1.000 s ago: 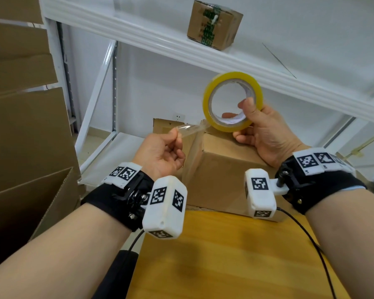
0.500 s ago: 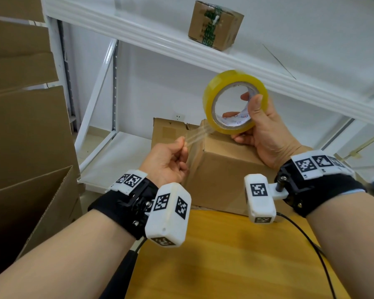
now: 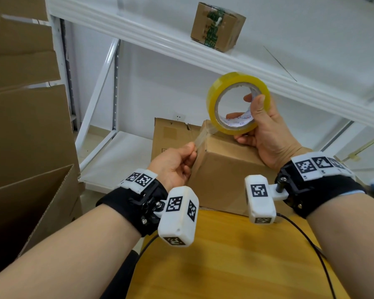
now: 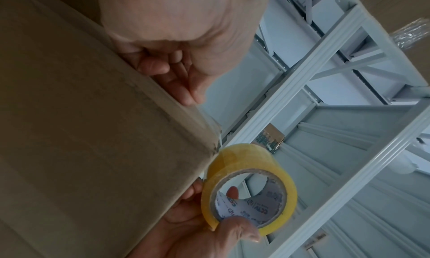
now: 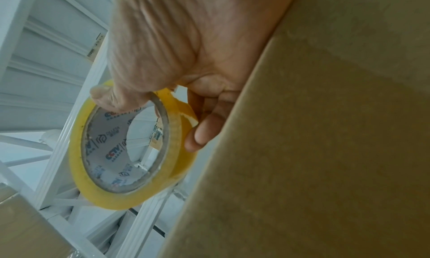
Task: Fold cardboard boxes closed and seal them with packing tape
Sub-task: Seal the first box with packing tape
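Observation:
A closed brown cardboard box stands at the far edge of the yellow wooden table. My right hand grips a yellow roll of clear packing tape above the box's top, thumb on the outer rim and fingers through the core; the roll also fills the right wrist view. A short strip of clear tape runs from the roll down to my left hand, which pinches its free end at the box's near left corner. In the left wrist view, fingers lie against the box edge.
A second cardboard box stands behind the first. A small taped box sits on the white metal shelf above. Large cardboard sheets and an open carton stand on the left. A black cable crosses the table at right.
My left hand has moved down and right to the box's near left corner with the tape end. The right hand has lifted the roll slightly and turned it.

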Tool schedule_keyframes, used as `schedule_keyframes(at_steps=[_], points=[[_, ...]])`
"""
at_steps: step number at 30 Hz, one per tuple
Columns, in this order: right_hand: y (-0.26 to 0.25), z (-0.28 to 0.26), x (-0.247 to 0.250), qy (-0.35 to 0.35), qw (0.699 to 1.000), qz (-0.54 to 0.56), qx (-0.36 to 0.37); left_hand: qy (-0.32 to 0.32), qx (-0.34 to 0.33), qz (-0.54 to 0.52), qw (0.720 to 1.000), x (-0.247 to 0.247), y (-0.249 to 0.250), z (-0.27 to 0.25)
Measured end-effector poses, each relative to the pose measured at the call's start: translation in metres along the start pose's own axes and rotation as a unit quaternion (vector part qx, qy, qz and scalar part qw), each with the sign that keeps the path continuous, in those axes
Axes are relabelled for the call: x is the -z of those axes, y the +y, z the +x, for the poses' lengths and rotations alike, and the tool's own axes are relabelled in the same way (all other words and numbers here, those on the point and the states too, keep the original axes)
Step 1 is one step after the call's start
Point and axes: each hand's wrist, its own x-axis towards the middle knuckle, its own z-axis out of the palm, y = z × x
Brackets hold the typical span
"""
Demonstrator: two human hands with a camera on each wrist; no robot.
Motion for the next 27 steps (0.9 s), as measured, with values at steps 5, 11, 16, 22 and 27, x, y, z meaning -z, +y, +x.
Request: schedule_keyframes(at_steps=[5,11,16,22,27], points=[[0.000,0.000,0.000,0.005,1.000,0.000,0.000,0.010,-0.054,0.024,0.998,0.000,-0.006,0.000],[0.000,0.002,0.000,0.011,1.000,0.001,-0.002,0.042,-0.148,0.069,0.986,0.000,-0.011,-0.001],[0.000,0.001,-0.002,0.014,1.000,0.002,-0.004,0.050,-0.171,0.088,0.980,-0.002,-0.010,-0.005],[-0.001,0.001,-0.002,0.012,1.000,0.005,-0.002,0.062,-0.207,0.116,0.970,-0.004,-0.012,-0.006],[-0.001,0.001,-0.001,0.011,1.000,0.012,-0.005,0.075,-0.232,0.135,0.960,-0.006,-0.014,-0.003]])
